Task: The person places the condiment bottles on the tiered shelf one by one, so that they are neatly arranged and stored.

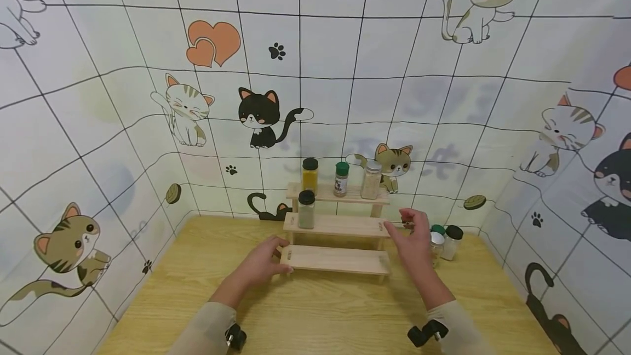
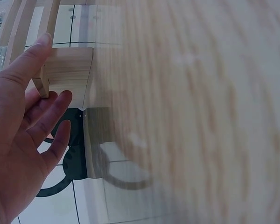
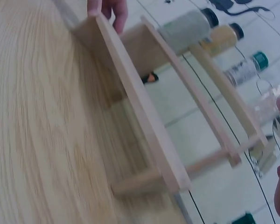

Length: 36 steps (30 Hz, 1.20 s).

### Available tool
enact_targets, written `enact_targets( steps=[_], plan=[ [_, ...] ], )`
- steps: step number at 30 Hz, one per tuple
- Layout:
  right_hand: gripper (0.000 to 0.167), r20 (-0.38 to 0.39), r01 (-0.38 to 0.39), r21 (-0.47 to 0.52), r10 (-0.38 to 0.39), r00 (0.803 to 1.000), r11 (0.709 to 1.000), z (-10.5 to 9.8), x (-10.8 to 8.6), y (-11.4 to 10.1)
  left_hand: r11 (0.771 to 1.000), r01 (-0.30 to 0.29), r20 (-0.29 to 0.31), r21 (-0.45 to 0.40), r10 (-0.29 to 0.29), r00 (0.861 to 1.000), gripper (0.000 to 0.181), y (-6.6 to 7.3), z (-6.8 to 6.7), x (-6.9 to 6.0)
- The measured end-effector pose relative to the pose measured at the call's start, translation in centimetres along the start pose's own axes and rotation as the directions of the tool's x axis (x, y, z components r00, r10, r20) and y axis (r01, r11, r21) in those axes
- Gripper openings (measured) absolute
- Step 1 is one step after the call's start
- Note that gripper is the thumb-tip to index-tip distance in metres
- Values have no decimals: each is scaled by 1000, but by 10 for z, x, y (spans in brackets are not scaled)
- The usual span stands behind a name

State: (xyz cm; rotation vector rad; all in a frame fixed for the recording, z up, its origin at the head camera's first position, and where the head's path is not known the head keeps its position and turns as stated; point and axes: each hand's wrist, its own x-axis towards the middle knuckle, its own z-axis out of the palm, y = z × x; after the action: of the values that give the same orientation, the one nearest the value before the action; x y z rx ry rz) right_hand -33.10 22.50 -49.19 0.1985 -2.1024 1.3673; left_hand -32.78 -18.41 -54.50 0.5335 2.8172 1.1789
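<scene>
Beige sleeves flank a three-tier wooden rack

From the centre of the rack, which stands on the tabletop, the left hand is at 8 o'clock, thumb and fingers clamped on the lowest shelf's end. At 3 o'clock, the right hand holds its digits apart beside the middle shelf; I cannot tell whether its thumb touches. A black-capped jar stands at 10 o'clock, a yellow-filled bottle at 11, a green-capped bottle at 12, a silver-capped jar at 1.
</scene>
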Motion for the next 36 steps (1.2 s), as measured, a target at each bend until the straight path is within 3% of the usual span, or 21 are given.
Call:
enact_targets(
  steps=[5, 11, 20, 27, 36],
  plan=[
    [44, -31, -16, -163, 11, 999, 986, -31, -2, 22, 1000, 5, 3, 1, -5, 1000, 66, -1, 1, 0],
    [52, -65, -66, -282, 49, 997, 957, -51, -6, 41, 1000, 0, 5, 14, 0, 1000, 68, -3, 2, 1],
    [55, -116, -161, -333, 129, 985, 929, -64, -10, 54, 999, -1, 0, 38, 1, 1000, 68, -5, 0, 4],
    [59, -59, -232, -339, 225, 973, 912, -69, -18, 69, 998, -1, 1, 62, 1, 1000, 71, -6, 0, 2],
    [51, -48, -145, -330, 137, 989, 933, -69, -24, 87, 999, 7, -3, 52, -6, 1000, 73, -7, 2, 3]
  ],
)
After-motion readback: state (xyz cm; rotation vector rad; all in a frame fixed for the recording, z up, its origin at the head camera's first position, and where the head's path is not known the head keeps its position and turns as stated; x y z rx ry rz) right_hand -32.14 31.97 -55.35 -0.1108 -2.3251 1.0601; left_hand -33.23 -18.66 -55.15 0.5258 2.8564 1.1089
